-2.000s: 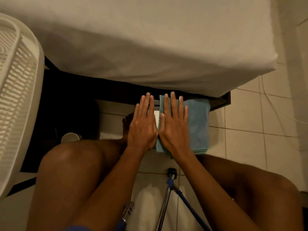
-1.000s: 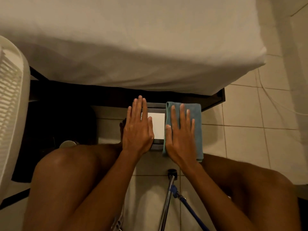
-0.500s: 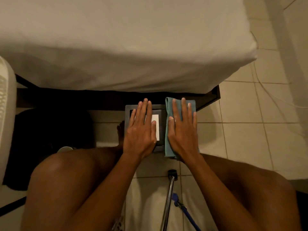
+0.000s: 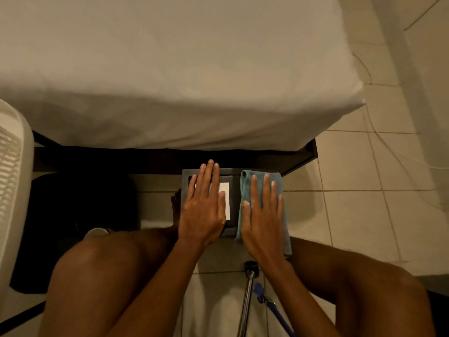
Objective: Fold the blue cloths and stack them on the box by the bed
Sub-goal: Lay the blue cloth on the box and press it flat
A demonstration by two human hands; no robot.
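A dark grey box (image 4: 233, 198) with a white label stands on the floor against the bed frame. A folded blue cloth (image 4: 245, 190) lies over the box's right part and hangs past its right and near edges. My right hand (image 4: 263, 215) lies flat on the cloth, fingers spread, pressing down. Flat on the left part of the box top rests my left hand (image 4: 204, 210), half covering the white label. Neither hand grips anything.
A bed (image 4: 170, 81) with a white sheet fills the top. A white slatted basket (image 4: 12, 178) stands at the left edge. A small white cup (image 4: 96, 232) sits on a dark mat by my left knee. A metal pole (image 4: 246, 300) with blue strap lies between my legs. A cable (image 4: 388, 154) crosses the tiles at right.
The cloth, wide and flat two seconds ago, is now a narrower strip under my right hand. My left hand slid left onto the bare box top.
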